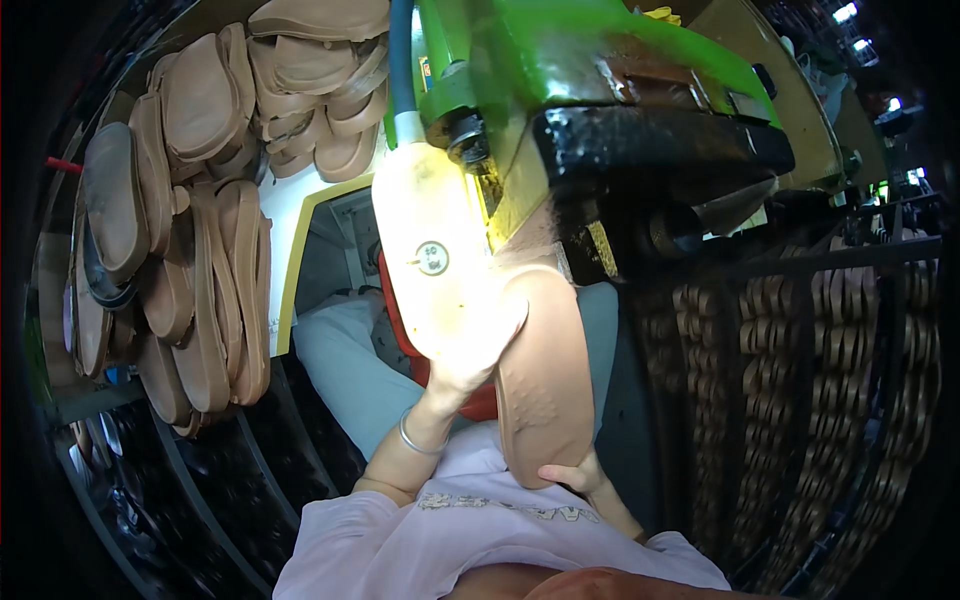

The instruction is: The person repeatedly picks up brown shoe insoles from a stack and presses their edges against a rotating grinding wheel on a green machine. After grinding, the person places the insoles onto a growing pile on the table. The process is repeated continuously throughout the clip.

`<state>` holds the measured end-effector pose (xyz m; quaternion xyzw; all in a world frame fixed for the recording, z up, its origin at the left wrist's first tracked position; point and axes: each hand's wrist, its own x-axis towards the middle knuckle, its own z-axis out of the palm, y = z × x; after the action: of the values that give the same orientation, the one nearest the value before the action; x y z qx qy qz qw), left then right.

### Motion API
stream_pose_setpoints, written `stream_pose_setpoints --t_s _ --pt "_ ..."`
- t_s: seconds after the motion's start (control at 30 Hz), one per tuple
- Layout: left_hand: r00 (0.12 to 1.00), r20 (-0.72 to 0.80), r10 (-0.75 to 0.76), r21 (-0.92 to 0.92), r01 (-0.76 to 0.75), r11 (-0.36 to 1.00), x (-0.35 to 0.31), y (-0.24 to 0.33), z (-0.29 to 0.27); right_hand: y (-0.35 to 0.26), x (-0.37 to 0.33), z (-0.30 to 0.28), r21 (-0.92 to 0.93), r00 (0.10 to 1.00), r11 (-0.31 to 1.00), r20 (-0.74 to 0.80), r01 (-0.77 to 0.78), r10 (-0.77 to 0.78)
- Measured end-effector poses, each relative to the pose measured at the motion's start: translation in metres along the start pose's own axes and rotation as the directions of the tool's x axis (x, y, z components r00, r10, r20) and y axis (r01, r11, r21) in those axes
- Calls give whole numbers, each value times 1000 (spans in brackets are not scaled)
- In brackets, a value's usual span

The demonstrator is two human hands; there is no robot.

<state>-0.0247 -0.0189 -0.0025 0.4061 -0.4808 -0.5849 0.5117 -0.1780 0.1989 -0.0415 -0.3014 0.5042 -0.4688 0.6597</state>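
While 1 tan sole (pixel 550 395) is pinched by R hand (pixel 580 474), grip of L hand (pixel 470 368) can't be told (glare); more soles (pixel 203 300) are piled at L, done vs. undone unclear.

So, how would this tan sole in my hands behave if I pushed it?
The tan sole shows no obvious sag between your left hand and right hand, so it's probably fairly firm. Its broad, flattish form seems unlikely to roll. The bumpy patch might add some grip.

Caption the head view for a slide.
Left hand and right hand hold a tan sole near a glowing lamp and green machine, more soles piled at left.
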Motion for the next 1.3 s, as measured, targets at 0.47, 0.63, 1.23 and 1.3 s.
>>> stream_pose_setpoints --t_s 0.47,0.63,1.23,1.3 --pt "999 -34 -7 -209 0 978 -8 -1 1 -39 -8 -50 -82 928 990 -347 115 -136" --pt "1000 27 -9 -234 16 972 -8 -2 2 -71 23 -72 -132 793 931 -492 341 -360" --pt "997 5 -76 -29 76 997 -14 32 -34 -154 155 -85 38 835 882 -343 469 -429" --pt "996 3 -92 -10 92 996 -16 40 -44 -148 158 -83 65 856 891 -318 449 -408"
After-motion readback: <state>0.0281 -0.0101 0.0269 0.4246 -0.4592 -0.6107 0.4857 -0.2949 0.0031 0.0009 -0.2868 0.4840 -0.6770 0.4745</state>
